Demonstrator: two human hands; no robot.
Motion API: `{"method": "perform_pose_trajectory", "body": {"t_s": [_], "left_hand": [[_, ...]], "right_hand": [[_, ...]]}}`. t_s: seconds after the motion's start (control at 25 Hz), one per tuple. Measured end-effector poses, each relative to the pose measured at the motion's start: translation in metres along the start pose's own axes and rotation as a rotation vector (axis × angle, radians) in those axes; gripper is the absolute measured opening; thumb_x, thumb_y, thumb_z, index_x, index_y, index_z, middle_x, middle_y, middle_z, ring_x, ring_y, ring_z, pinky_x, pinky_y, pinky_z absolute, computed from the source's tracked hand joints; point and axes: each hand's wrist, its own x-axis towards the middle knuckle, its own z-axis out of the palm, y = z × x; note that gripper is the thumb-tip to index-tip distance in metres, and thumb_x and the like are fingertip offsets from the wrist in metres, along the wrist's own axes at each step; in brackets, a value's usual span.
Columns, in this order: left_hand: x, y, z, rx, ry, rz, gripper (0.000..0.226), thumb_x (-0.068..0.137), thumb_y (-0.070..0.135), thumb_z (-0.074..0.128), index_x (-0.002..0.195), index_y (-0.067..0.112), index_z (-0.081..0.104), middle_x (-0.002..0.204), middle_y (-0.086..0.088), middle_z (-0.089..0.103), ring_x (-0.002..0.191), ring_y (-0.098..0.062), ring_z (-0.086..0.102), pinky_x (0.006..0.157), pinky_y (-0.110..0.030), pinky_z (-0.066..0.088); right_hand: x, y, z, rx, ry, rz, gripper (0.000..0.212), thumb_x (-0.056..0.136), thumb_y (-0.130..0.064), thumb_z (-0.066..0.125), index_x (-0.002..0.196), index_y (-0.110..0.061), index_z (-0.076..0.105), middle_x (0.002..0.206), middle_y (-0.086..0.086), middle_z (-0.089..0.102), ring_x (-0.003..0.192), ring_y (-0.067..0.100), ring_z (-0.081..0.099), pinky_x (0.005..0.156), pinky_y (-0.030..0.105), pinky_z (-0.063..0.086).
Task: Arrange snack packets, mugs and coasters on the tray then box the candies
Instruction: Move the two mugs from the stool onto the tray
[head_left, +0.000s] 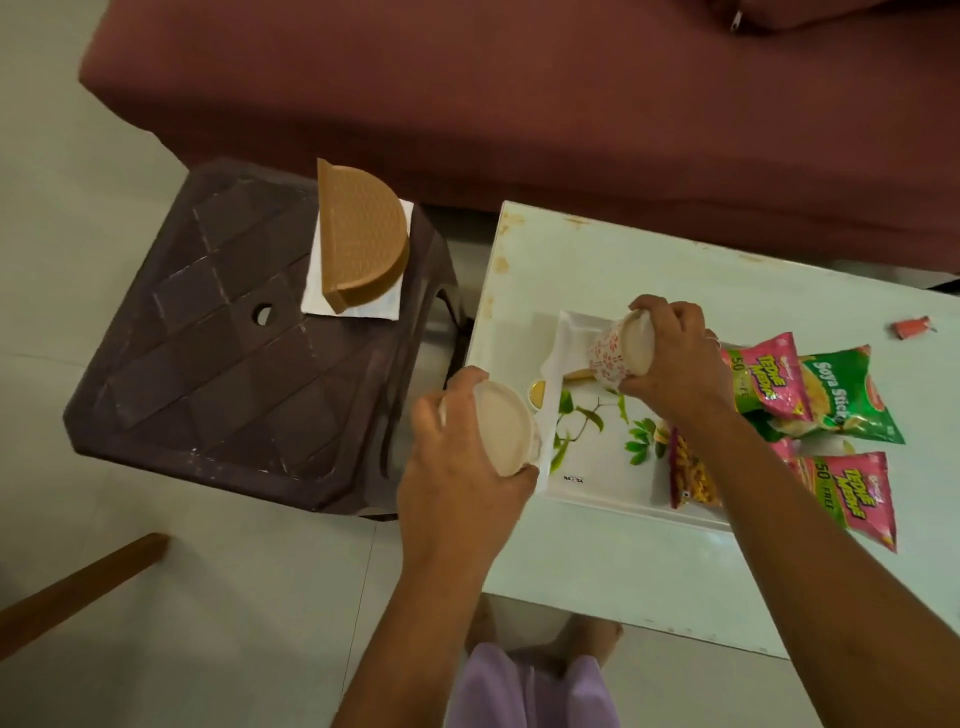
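Left hand (457, 457) grasps a mug (506, 434) round its wall, base toward the camera, at the left edge of the tray (597, 457). Right hand (675, 358) grasps a patterned mug (618, 353) likewise, tilted over the tray's far left corner. Wall grips probably leave each base free for setting down. Packets (841, 395) lie just right of the right hand. A brown box (361, 234) sits on a stool (234, 338), beyond and left of both hands. One candy (911, 328) lies far right.

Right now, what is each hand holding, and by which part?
Left hand grips a mug round its side; right hand, the patterned mug, likewise.
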Motion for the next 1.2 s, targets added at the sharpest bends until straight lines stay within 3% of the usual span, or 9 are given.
{"method": "perform_pose_trajectory", "body": {"t_s": [0.32, 0.72, 0.92, 1.08, 1.2], "left_hand": [[-0.007, 0.003, 0.032, 0.029, -0.061, -0.015, 0.084, 0.064, 0.039, 0.081, 0.129, 0.036, 0.028, 0.128, 0.002, 0.037, 0.110, -0.018, 0.049, 0.075, -0.026, 0.045], [-0.005, 0.019, 0.057, 0.055, -0.066, -0.047, 0.085, 0.064, 0.041, 0.080, 0.131, 0.035, 0.027, 0.129, 0.000, 0.038, 0.111, -0.017, 0.047, 0.081, -0.031, 0.050], [-0.010, 0.032, 0.078, 0.069, -0.105, -0.047, 0.087, 0.064, 0.044, 0.080, 0.131, 0.036, 0.025, 0.131, 0.001, 0.038, 0.111, -0.020, 0.051, 0.084, -0.037, 0.054], [-0.012, 0.042, 0.096, 0.084, -0.125, -0.071, 0.088, 0.065, 0.045, 0.079, 0.132, 0.034, 0.024, 0.131, -0.001, 0.037, 0.111, -0.021, 0.051, 0.084, -0.035, 0.053], [-0.009, 0.050, 0.110, 0.065, -0.118, -0.118, 0.088, 0.065, 0.043, 0.080, 0.131, 0.032, 0.023, 0.129, -0.003, 0.036, 0.109, -0.023, 0.052, 0.083, -0.035, 0.053]], "right_hand": [[0.010, 0.031, 0.019, -0.053, -0.124, -0.027, 0.085, 0.060, -0.015, 0.081, 0.126, -0.036, 0.033, 0.127, 0.008, 0.038, 0.103, 0.040, 0.055, 0.074, 0.049, 0.055], [0.006, 0.045, 0.007, -0.165, -0.090, 0.093, 0.084, 0.060, -0.051, 0.080, 0.124, -0.032, 0.030, 0.122, 0.010, 0.040, 0.099, 0.040, 0.059, 0.059, 0.040, 0.047], [0.005, 0.052, 0.009, -0.163, -0.051, 0.077, 0.084, 0.060, -0.059, 0.076, 0.124, -0.031, 0.030, 0.120, 0.010, 0.041, 0.097, 0.038, 0.059, 0.057, 0.037, 0.045], [0.002, 0.062, 0.005, -0.100, -0.105, 0.035, 0.098, 0.062, -0.056, 0.076, 0.139, -0.035, 0.019, 0.134, 0.009, 0.034, 0.112, 0.041, 0.052, 0.074, 0.048, 0.053], [-0.021, 0.074, -0.008, 0.138, -0.018, -0.010, 0.095, 0.070, -0.035, 0.078, 0.144, -0.031, 0.019, 0.140, 0.010, 0.030, 0.123, 0.035, 0.043, 0.092, 0.048, 0.047]]}}
